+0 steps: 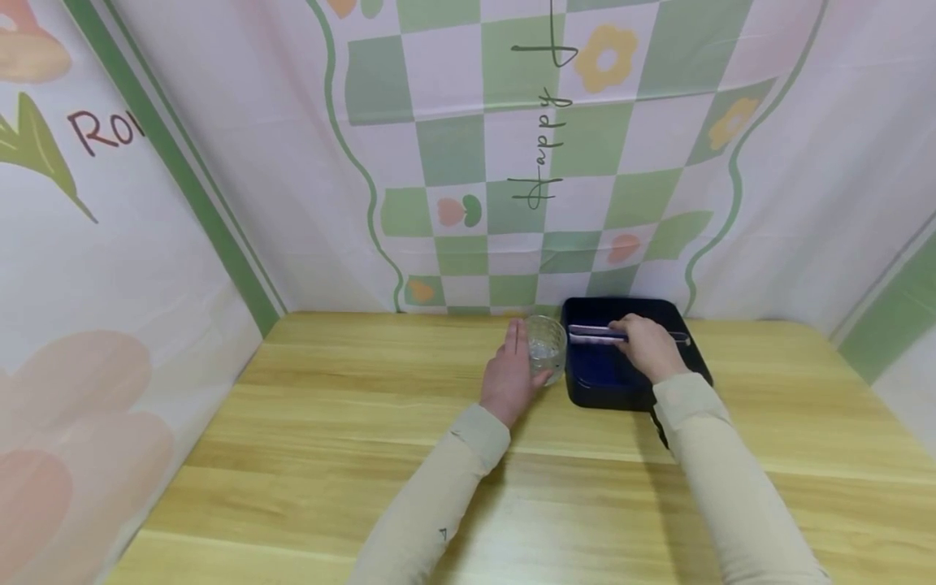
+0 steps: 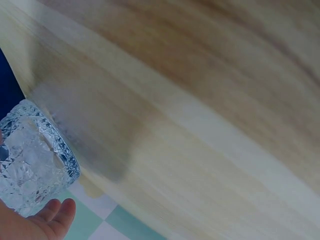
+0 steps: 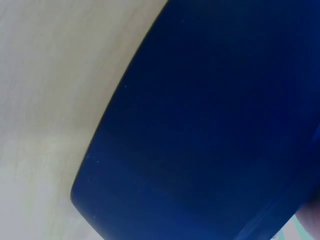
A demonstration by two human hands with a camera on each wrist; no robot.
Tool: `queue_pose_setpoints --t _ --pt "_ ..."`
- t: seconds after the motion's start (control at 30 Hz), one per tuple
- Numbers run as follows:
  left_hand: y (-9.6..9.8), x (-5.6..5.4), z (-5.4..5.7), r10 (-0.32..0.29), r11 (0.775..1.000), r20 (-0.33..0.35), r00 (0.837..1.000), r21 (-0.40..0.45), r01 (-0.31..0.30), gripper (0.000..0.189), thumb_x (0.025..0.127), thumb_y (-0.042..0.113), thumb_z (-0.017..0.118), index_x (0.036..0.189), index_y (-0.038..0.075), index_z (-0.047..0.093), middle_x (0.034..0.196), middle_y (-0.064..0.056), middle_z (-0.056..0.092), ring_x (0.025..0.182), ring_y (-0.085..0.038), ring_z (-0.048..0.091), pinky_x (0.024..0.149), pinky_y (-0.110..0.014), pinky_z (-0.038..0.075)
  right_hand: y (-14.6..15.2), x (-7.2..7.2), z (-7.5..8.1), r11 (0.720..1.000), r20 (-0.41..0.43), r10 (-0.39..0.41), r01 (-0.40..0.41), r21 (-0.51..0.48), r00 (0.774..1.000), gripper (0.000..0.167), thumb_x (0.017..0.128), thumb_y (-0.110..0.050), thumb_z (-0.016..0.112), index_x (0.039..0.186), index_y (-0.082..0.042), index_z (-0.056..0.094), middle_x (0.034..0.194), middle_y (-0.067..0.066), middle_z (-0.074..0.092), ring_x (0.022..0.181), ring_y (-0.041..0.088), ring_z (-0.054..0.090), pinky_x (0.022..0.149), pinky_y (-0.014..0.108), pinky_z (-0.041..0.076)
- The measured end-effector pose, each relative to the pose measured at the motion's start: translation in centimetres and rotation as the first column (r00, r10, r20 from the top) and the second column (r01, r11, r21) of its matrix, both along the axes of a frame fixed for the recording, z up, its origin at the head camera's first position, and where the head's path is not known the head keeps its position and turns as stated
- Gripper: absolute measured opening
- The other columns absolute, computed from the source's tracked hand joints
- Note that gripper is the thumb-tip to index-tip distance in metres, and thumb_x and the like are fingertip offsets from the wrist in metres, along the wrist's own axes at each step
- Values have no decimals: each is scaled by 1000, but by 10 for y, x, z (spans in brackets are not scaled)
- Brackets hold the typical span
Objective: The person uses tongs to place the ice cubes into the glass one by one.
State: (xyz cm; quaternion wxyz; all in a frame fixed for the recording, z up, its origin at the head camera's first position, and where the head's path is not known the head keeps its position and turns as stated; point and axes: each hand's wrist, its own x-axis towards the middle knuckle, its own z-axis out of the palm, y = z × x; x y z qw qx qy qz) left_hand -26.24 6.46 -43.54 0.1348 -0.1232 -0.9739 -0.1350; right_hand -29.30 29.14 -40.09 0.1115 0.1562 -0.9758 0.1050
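Note:
A clear cut-glass cup (image 1: 545,351) stands on the table against the left side of a dark, square-cornered tray (image 1: 610,401). My left hand (image 1: 507,378) holds the cup from its left, fingers along the far side and thumb at the near side. In the left wrist view, the patterned cup (image 2: 65,159) shows clear lumps inside. Over the tray, my right hand (image 1: 647,348) pinches a long, slim utensil (image 1: 594,333) with shiny light strips, which lies crosswise above the tray floor. The right wrist view is mostly filled by the tray's navy surface (image 3: 190,125), with a fingertip at the lower right.
The light wooden table (image 1: 329,455) reaches back to a printed cloth (image 1: 453,146) with green checks and flowers. Another printed cloth (image 1: 95,309) hangs at the left. A dark strap-like piece (image 1: 660,429) hangs below the right cuff, near the tray's front edge.

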Motion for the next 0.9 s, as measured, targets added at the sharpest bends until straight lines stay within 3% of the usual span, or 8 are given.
queue_pose_setpoints --t 0.27,0.57,0.9 --pt "0 0 0 1 1000 6 1000 -4 -1 93 84 52 65 150 1 24 156 -10 31 107 -21 63 80 -31 58 2 1 -1 1000 21 6 -6 -29 1000 27 83 -2 68 108 7 67 104 25 66 96 44 62 84 54 50" --pt "0 1 2 0 1000 22 1000 2 0 93 85 51 65 150 1 23 156 -11 31 107 -21 63 82 -31 57 5 3 0 997 102 -4 12 -77 995 28 83 -2 67 109 9 66 105 27 65 98 47 60 85 56 49" --pt "0 2 3 2 1000 48 999 14 -2 93 85 52 64 151 2 21 157 -11 29 109 -22 62 84 -31 57 8 6 0 995 96 -19 28 -95 995 29 82 0 66 109 9 66 103 28 64 95 47 60 83 57 49"
